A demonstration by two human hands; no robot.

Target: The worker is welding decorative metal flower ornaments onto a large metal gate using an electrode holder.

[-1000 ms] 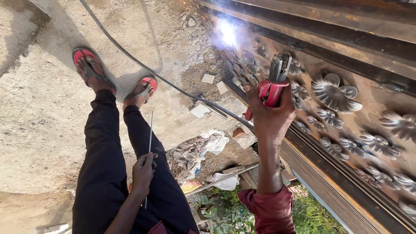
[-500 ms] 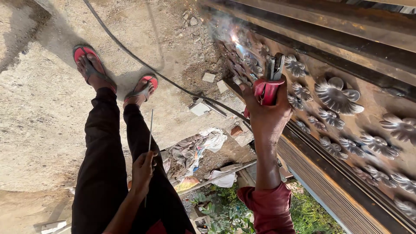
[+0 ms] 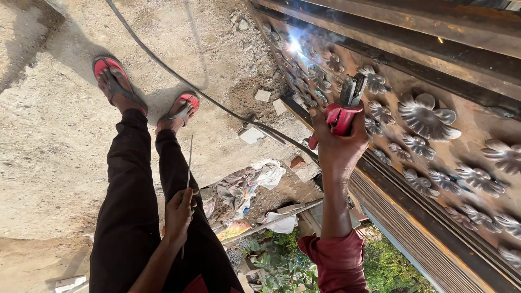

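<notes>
While the right hand (image 3: pixel 339 146) grips a red welding holder (image 3: pixel 343 111), the left hand (image 3: pixel 180 209) pinches a thin welding rod (image 3: pixel 188 171).

Down low, the left fingers are closed around the rod beside the dark trousers (image 3: pixel 130 217) — it points up along the leg. Higher up, the right fingers are wrapped tight on the red holder, right next to the metal gate (image 3: pixel 450 157) with its shiny flowers (image 3: pixel 426 114). A black cable (image 3: pixel 179 76) runs from the holder over the dirt ground (image 3: pixel 49 157), close to the feet in red sandals (image 3: pixel 111 78) — it could trip them. Far off, a bright spark (image 3: pixel 294 46) glows on the gate; bare toes and hands might get burned. Rags and scraps (image 3: pixel 249 182) lie near and could catch fire.
</notes>
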